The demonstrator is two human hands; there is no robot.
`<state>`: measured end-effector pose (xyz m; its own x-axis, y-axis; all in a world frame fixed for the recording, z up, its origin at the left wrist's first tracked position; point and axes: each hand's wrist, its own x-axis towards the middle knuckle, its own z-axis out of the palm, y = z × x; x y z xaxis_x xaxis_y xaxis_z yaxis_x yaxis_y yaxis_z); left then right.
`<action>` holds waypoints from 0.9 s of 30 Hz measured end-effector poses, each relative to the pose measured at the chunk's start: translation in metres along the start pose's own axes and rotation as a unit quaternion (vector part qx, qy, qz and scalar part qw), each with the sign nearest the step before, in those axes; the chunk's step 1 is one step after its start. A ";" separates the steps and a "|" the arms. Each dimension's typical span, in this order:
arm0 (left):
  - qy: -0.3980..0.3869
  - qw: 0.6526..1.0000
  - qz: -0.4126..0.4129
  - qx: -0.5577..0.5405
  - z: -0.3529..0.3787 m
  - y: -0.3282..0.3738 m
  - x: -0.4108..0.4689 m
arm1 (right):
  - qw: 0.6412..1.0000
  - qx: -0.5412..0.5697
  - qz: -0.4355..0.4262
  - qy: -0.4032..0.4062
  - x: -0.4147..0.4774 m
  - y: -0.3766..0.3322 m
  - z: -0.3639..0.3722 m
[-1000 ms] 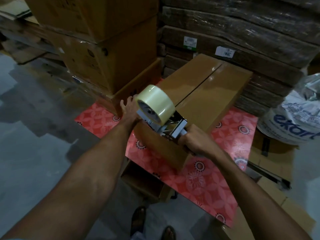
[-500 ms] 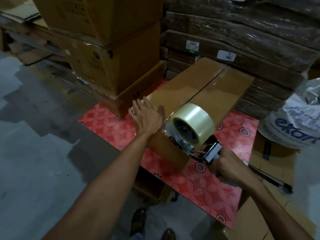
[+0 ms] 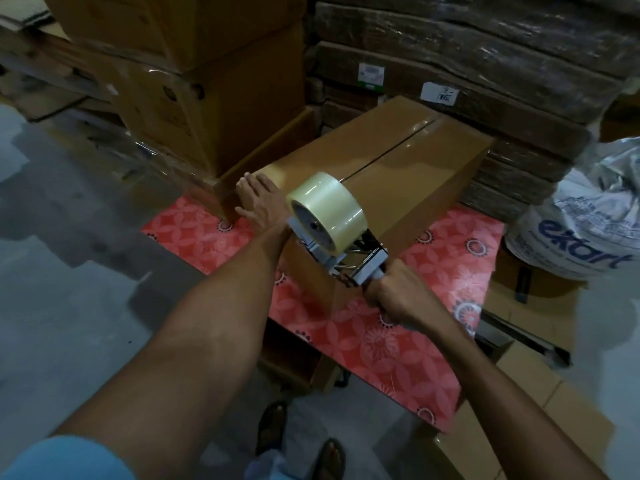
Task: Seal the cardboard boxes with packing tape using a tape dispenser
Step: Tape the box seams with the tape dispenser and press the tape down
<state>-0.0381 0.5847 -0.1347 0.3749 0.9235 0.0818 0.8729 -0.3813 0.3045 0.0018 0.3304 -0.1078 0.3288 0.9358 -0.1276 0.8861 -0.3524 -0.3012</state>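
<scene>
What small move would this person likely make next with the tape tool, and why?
Probably draw the tape dispenser down the cardboard box's near end and tear the tape off: the right hand grips it at that end, the top seam looks glossy, and the left hand lies flat on the box.

One cardboard box (image 3: 408, 174) lies on the floral table (image 3: 377, 344).

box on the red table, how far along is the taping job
Done: a glossy strip seems to cover the top seam of the box. In hand: the right hand grips the tape dispenser at the box's near end while the left hand presses flat on its near corner. Left: running tape down the near face and cutting it, likely.
</scene>
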 end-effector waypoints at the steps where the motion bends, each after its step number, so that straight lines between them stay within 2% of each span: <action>1: -0.018 1.000 -0.007 0.002 -0.003 0.002 -0.001 | 1.000 0.010 -0.008 0.010 -0.009 -0.003 -0.006; 5: -0.066 0.997 -0.024 -0.028 -0.007 0.007 0.006 | 0.996 0.031 -0.036 0.071 -0.057 0.006 -0.014; 8: -0.059 0.998 -0.021 -0.031 0.001 0.007 0.010 | 0.998 0.000 -0.057 0.025 -0.092 0.016 -0.010; 11: -0.051 0.998 -0.025 -0.034 0.002 0.006 0.009 | 0.996 -0.035 -0.074 0.023 -0.095 0.024 0.005; 13: -0.052 0.998 -0.019 -0.039 0.002 0.006 0.008 | 0.998 -0.013 -0.060 0.013 -0.092 0.025 0.014; 20: -0.050 0.998 -0.012 -0.032 0.001 0.005 0.006 | 0.992 0.069 -0.095 0.056 -0.078 0.027 0.021; 22: -0.047 0.998 -0.011 -0.029 0.002 0.004 0.007 | 0.990 0.117 -0.037 0.064 -0.074 0.028 0.040; 23: -0.044 0.999 -0.009 -0.026 0.003 0.003 0.007 | 0.975 0.203 0.051 0.075 -0.075 0.031 0.053; 24: -0.041 0.999 -0.008 -0.026 0.003 0.003 0.007 | 0.949 0.260 0.158 0.085 -0.078 0.036 0.068; 25: -0.039 0.999 -0.004 -0.028 0.003 0.003 0.006 | 0.907 0.327 0.262 0.047 -0.087 0.037 0.085; 26: -0.035 0.999 -0.002 -0.031 0.004 0.005 0.007 | 0.868 0.380 0.321 0.015 -0.094 0.036 0.095; 27: -0.033 0.999 -0.004 -0.031 0.005 0.005 0.008 | 0.852 0.398 0.341 0.011 -0.099 0.037 0.103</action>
<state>-0.0294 0.5900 -0.1371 0.3902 0.9206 0.0169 0.8552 -0.3691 0.3638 -0.0321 0.2234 -0.2039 0.6919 0.5074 -0.5137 -0.0126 -0.7028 -0.7113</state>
